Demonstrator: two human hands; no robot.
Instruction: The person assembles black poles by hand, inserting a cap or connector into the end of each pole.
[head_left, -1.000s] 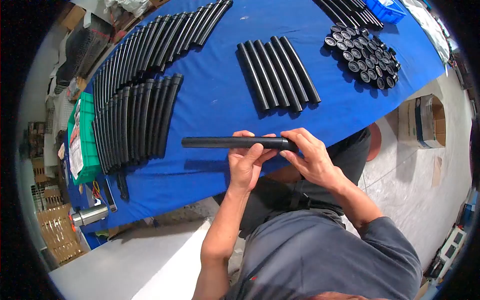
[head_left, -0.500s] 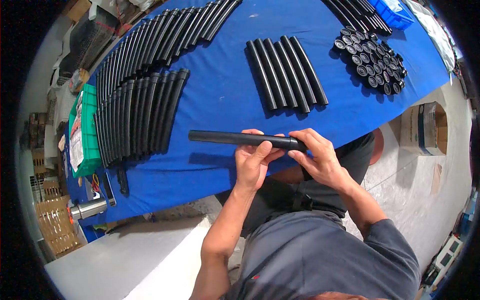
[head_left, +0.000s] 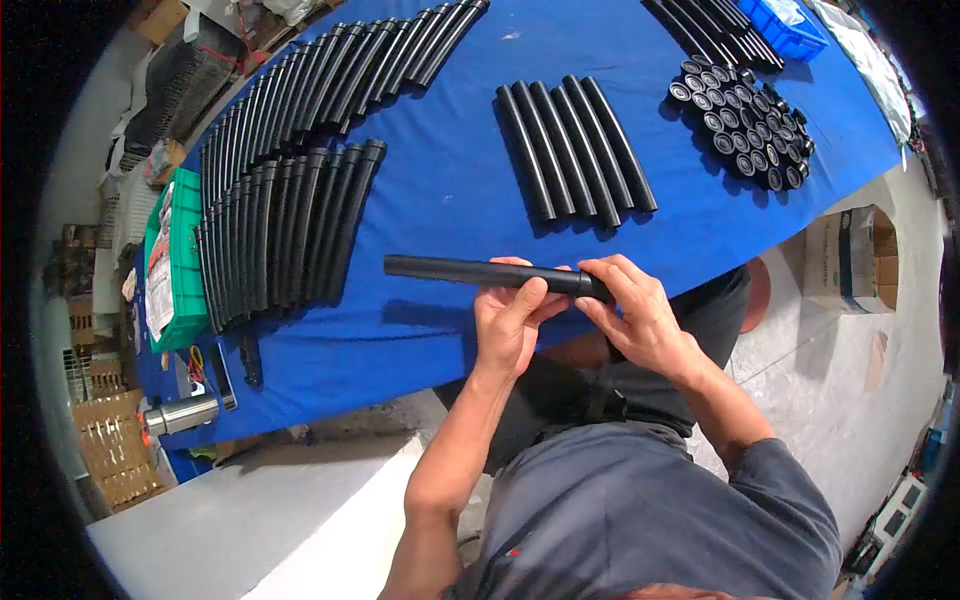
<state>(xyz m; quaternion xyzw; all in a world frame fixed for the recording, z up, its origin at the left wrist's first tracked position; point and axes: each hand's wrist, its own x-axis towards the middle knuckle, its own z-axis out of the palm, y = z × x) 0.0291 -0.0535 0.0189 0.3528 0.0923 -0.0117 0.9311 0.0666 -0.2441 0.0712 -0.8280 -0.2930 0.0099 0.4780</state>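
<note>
A black tube (head_left: 440,269) lies level across both my hands, above the front of the blue-covered table. My left hand (head_left: 507,328) is closed around its middle, with the thumb on the near side. At the tube's right end, a black cap (head_left: 592,286) sits partly covered by the fingers of my right hand (head_left: 643,318), which pinch it. Whether the cap is fully seated cannot be seen. Beyond my hands, several black tubes (head_left: 575,152) without caps lie side by side. Farther right is a cluster of round black caps (head_left: 742,117).
Two rows of tubes with thicker ends (head_left: 310,225) cover the left side of the blue cloth (head_left: 430,170). A green bin (head_left: 187,262) and a metal cylinder (head_left: 183,413) are at the left edge. More tubes and a blue basket (head_left: 790,38) lie far right; a cardboard box (head_left: 845,260) stands below.
The view has shifted slightly, so the table's left side appears a little farther right. Both hands keep the same hold on the tube and its capped end.
</note>
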